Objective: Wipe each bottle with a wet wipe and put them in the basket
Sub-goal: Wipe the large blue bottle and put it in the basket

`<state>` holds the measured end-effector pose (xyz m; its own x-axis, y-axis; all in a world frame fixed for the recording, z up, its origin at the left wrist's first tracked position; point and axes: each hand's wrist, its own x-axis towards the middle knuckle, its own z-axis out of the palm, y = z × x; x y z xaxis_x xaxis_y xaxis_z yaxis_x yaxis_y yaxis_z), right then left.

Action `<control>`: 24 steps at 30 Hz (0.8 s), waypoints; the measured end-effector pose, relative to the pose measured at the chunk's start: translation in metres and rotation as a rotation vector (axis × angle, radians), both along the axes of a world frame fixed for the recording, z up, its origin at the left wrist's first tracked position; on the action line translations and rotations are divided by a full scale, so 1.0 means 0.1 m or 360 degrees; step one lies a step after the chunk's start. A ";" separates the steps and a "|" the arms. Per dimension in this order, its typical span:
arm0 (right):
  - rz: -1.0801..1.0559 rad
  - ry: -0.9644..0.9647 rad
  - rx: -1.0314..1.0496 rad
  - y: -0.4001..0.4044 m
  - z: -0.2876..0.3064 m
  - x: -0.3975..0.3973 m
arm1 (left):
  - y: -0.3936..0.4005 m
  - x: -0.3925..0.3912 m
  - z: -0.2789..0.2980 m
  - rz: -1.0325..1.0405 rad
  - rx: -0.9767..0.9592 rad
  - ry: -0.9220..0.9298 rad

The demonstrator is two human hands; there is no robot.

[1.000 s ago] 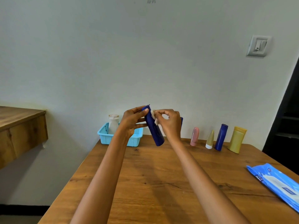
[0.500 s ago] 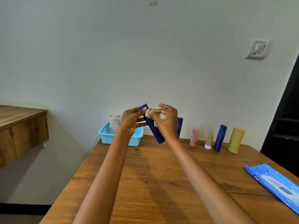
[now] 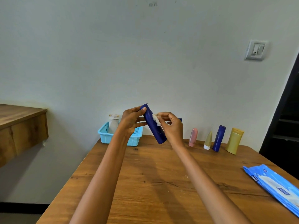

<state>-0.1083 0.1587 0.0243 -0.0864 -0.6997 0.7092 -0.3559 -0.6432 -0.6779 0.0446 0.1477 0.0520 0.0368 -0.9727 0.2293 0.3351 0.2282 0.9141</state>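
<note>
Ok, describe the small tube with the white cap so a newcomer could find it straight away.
Look at the wooden table and follow its far edge along the wall to the row of bottles standing right of the hands. The tube stands between the pink bottle and the upright blue bottle. It is the shortest there, olive, tapering to a point, resting on its white cap.

blue wet-wipe pack (image 3: 275, 186) lying well right of and nearer than the gripping hands, white lettering near its end reads roughly "mee", other print too small to read
</note>
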 end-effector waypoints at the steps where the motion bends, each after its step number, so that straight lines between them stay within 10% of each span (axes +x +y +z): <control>1: -0.0032 0.0037 -0.0046 0.01 0.03 0.02 | 0.00 -0.01 0.00 -0.0008 0.0009 0.0012; 24: -0.0181 0.0395 -0.0063 0.08 -0.47 -0.25 | -0.05 0.10 -0.11 0.0193 0.0112 0.0188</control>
<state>-0.1337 0.1665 -0.0225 0.0170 -0.6665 0.7453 -0.5793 -0.6141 -0.5360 0.0544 0.1432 0.0407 0.1774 -0.9730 0.1479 0.4148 0.2101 0.8853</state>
